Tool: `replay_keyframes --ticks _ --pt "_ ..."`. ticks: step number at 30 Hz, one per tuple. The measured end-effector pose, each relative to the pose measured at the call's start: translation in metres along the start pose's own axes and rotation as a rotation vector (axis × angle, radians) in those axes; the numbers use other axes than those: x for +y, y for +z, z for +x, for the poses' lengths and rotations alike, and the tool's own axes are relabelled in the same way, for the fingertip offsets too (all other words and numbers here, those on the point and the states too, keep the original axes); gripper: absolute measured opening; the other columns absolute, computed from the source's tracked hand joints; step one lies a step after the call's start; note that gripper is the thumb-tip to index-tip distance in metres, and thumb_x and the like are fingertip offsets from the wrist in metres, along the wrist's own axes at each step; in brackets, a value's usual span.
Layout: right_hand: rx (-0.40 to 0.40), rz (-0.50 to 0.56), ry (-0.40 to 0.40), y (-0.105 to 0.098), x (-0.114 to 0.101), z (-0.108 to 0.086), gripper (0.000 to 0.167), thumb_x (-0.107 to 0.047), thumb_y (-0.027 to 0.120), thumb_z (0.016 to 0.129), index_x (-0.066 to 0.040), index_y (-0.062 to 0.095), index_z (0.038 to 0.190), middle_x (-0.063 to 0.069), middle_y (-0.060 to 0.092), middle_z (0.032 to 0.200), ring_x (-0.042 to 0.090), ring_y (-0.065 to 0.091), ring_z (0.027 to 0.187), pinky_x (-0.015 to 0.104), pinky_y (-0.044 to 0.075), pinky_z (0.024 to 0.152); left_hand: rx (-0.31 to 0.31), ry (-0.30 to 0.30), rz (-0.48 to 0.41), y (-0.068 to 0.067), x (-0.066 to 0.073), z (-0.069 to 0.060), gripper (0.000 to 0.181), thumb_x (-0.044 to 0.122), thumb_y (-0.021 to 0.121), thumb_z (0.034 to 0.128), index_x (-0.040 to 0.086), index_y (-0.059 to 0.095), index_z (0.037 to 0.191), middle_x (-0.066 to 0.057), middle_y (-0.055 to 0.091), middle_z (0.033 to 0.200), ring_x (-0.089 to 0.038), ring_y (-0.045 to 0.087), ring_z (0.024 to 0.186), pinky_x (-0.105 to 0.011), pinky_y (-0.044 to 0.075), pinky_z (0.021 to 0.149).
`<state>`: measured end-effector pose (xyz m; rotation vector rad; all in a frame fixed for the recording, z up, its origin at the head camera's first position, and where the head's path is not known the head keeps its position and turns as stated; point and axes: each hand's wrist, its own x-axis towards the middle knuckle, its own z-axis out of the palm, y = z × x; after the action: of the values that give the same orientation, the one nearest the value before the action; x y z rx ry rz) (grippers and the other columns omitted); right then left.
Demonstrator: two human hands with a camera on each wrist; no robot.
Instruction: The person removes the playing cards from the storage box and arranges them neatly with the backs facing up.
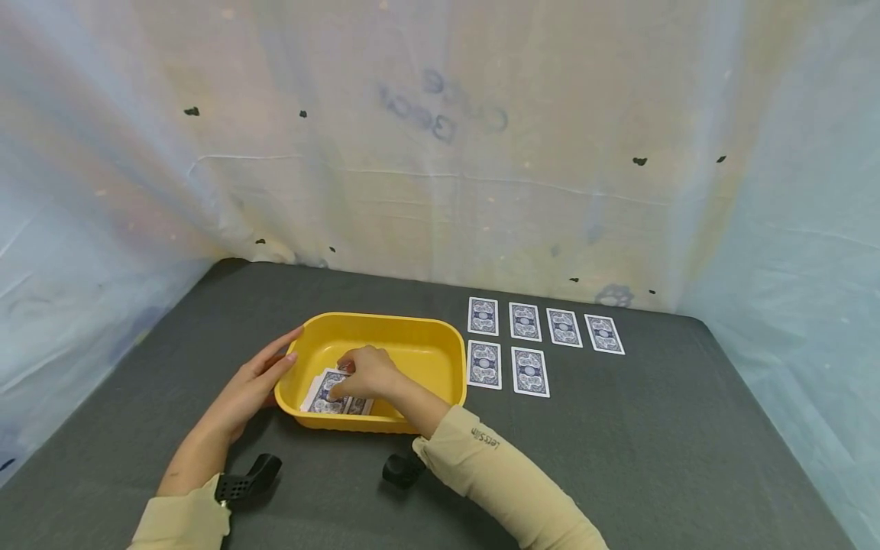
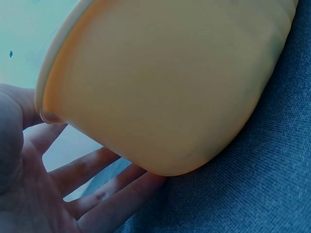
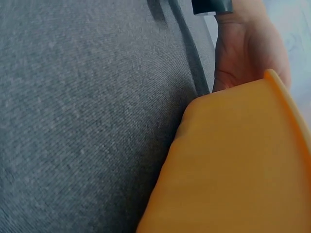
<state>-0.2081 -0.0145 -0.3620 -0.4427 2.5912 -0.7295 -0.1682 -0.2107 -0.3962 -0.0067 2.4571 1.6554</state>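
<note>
A yellow plastic tub (image 1: 419, 367) stands on the dark cloth, left of centre in the head view. My left hand (image 1: 242, 388) holds its left end, thumb at the rim and the other fingers spread along the outer wall, as the left wrist view shows too. Inside the tub, my right hand (image 1: 371, 373) pinches at a blue-backed playing card (image 1: 325, 393) in a loose pile at the near left. The fingertips partly hide that card. In the right wrist view the tub's outer wall (image 3: 233, 160) blocks sight of the right hand and the cards.
Right of the tub, several playing cards lie face down in two rows: a back row (image 1: 525, 321) and a shorter front row (image 1: 530, 372). A hanging plastic sheet (image 1: 440, 214) encloses the table's (image 1: 653, 443) back and sides. Black wrist devices (image 1: 249, 480) sit below both hands.
</note>
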Motion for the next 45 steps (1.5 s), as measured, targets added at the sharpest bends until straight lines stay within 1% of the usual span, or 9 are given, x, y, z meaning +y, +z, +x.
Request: replay_keyframes --ticks 7,13,17,22,26,30,35,40,45 --pt "0.01 -0.147 0.001 0.007 0.001 -0.001 0.062 -0.038 0.086 0.069 -0.021 0.062 0.123 -0.003 0.054 0.106 0.015 0.04 0.098 0.027 0.036 0.082 0.0 -0.011 -0.001 0.001 0.001 -0.001 0.063 0.052 0.04 0.0993 0.03 0.018 0.154 -0.024 0.032 0.149 -0.037 0.047 0.122 -0.042 0.053 0.086" --pt "0.03 -0.135 0.033 0.007 -0.001 -0.003 0.058 -0.039 0.087 0.067 -0.016 0.063 0.114 -0.002 0.05 0.098 0.015 0.039 0.093 0.028 0.035 0.079 0.002 -0.007 -0.005 0.002 0.002 -0.001 0.062 0.05 0.04 0.1 0.028 0.019 0.154 -0.024 0.033 0.148 -0.037 0.047 0.121 -0.042 0.053 0.086" --pt "0.066 -0.169 0.028 0.008 0.0 -0.005 0.06 -0.034 0.089 0.064 -0.015 0.062 0.115 0.0 0.046 0.101 0.016 0.037 0.094 0.028 0.033 0.078 -0.001 0.004 -0.009 0.003 0.002 -0.001 0.062 0.049 0.04 0.1005 0.028 0.018 0.155 -0.025 0.032 0.149 -0.038 0.047 0.122 -0.039 0.053 0.083" --pt "0.072 -0.185 0.024 0.009 0.003 -0.004 0.056 -0.031 0.09 0.063 -0.016 0.06 0.108 0.0 0.045 0.102 0.016 0.036 0.095 0.028 0.031 0.078 -0.006 0.017 -0.015 0.002 0.002 -0.001 0.061 0.048 0.039 0.1009 0.029 0.018 0.155 -0.026 0.031 0.149 -0.039 0.047 0.123 -0.037 0.053 0.082" --pt "0.072 -0.094 0.04 0.007 0.006 -0.003 0.057 -0.033 0.091 0.062 -0.018 0.059 0.107 0.0 0.047 0.103 0.018 0.039 0.097 0.03 0.034 0.083 -0.01 0.013 -0.018 0.002 0.001 -0.001 0.062 0.048 0.039 0.1008 0.027 0.018 0.155 -0.026 0.031 0.149 -0.039 0.047 0.123 -0.038 0.053 0.083" --pt "0.065 0.075 0.053 0.003 0.008 -0.003 0.056 -0.028 0.091 0.063 -0.019 0.059 0.108 0.001 0.054 0.106 0.017 0.044 0.098 0.03 0.04 0.085 -0.009 0.012 -0.019 0.002 0.002 -0.001 0.061 0.048 0.039 0.101 0.027 0.018 0.155 -0.026 0.031 0.149 -0.039 0.046 0.124 -0.041 0.053 0.085" --pt "0.038 0.232 0.03 -0.001 0.011 -0.003 0.052 -0.019 0.088 0.067 -0.018 0.061 0.111 0.004 0.06 0.103 0.016 0.053 0.084 0.027 0.047 0.072 -0.01 0.016 -0.021 0.001 0.002 -0.001 0.061 0.047 0.039 0.1012 0.026 0.018 0.155 -0.026 0.03 0.15 -0.041 0.045 0.125 -0.043 0.053 0.086" --pt "0.027 0.294 0.024 -0.002 0.01 -0.002 0.051 -0.015 0.086 0.069 -0.02 0.062 0.114 0.003 0.061 0.097 0.015 0.052 0.077 0.025 0.046 0.065 -0.011 0.015 -0.016 0.001 0.002 -0.002 0.061 0.047 0.039 0.1012 0.027 0.017 0.155 -0.026 0.03 0.15 -0.041 0.045 0.125 -0.044 0.053 0.086" --pt "0.006 0.364 0.006 -0.001 0.009 -0.002 0.051 -0.005 0.082 0.073 -0.015 0.061 0.118 0.003 0.059 0.083 0.015 0.055 0.066 0.023 0.047 0.056 -0.011 0.017 -0.014 0.0 0.002 -0.002 0.061 0.047 0.039 0.1012 0.027 0.017 0.155 -0.026 0.031 0.149 -0.039 0.048 0.122 -0.042 0.053 0.085"
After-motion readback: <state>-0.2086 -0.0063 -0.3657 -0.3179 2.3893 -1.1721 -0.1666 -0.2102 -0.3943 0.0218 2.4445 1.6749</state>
